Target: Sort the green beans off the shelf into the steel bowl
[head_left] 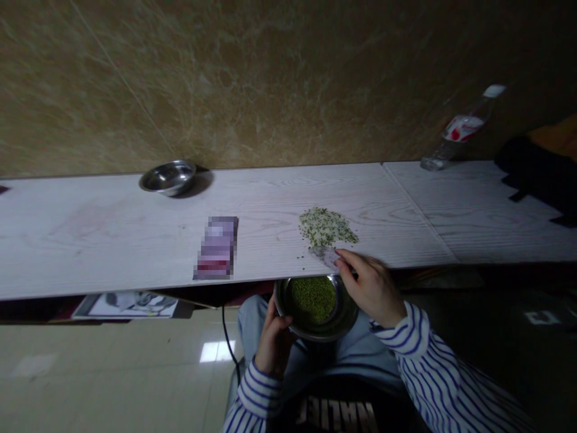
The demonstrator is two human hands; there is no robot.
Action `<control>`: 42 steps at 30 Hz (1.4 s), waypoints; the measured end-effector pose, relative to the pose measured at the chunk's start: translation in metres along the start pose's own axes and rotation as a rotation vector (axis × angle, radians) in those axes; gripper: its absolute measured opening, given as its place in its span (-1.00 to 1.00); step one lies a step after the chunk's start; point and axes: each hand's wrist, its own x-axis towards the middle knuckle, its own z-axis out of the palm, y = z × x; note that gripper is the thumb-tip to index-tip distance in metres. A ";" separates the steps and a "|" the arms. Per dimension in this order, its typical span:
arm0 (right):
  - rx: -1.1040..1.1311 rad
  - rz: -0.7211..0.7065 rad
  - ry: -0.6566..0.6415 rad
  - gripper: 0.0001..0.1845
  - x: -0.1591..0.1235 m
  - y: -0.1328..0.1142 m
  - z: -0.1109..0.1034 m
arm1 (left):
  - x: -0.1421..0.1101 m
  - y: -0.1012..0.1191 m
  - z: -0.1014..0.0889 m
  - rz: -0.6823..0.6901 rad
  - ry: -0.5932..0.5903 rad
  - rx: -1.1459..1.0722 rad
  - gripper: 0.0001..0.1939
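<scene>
My left hand (pixel 276 337) grips the left rim of a metal bowl (pixel 347 322), just below the table's front edge. Small green beans, like mung beans (pixel 314 297), lie inside it. My right hand (pixel 372 285) is closed in a pinch on a thin, see-through plastic piece (pixel 325 256); its exact kind is unclear. That piece is at the table edge above the bowl, beside the near side of a spread pile of green beans and white grains (pixel 327 226). A few loose beans lie left of the plastic piece.
An upright-lit metal bowl (pixel 169 178) stands by the wall. A flat, pixelated rectangular object (pixel 217 248) lies left of the pile. On the right are a plastic bottle (pixel 462 129) and dark cloth (pixel 541 174). Papers (pixel 135 305) sit on a shelf under the table (pixel 265 198).
</scene>
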 end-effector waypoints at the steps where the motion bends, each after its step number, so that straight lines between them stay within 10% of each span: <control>1: -0.001 -0.004 -0.013 -0.72 0.002 -0.001 0.002 | 0.000 0.000 -0.001 0.004 0.000 -0.001 -0.24; 24: 0.125 -0.176 -0.256 -0.77 0.008 -0.025 0.002 | -0.007 0.025 -0.007 0.095 0.000 0.019 -0.20; 42: -0.070 -0.031 -0.135 -0.73 0.034 0.025 0.006 | 0.000 0.005 -0.007 0.015 -0.024 -0.019 -0.25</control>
